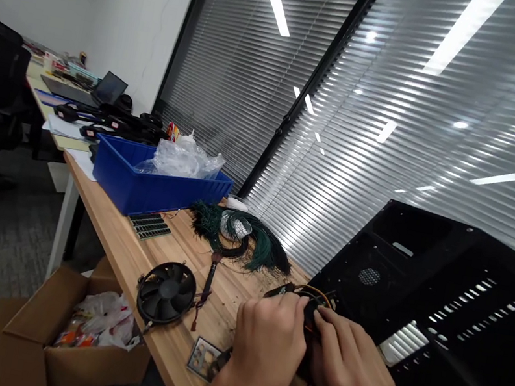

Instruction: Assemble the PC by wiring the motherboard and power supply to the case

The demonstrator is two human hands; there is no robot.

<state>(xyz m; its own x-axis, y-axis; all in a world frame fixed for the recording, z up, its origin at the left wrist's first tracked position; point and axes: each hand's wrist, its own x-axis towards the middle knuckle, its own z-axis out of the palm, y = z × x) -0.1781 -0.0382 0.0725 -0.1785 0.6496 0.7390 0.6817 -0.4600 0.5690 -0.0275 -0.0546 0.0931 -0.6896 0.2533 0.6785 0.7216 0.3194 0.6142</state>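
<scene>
At the table's right side, my left hand (268, 340) and my right hand (351, 370) are close together, fingers pinched on a dark cable bundle (316, 298) with orange and yellow wires. The fingers and backs of the hands cover most of what they grip. Just beyond the hands stands an open black computer case (421, 280), tilted in view. Left of my left hand lies a small metal plate with holes (203, 356), partly hidden by my wrist. A round black cooling fan (166, 293) rests near the table's front edge, beside a dark brush (210, 277).
Green and black bristly strands (268, 244) lie toward the window blinds. A blue bin (159, 193) with clear plastic bags stands at the far end, near memory modules (149, 225). Below the wooden table (106, 230) is an open cardboard box (97, 367) on the floor.
</scene>
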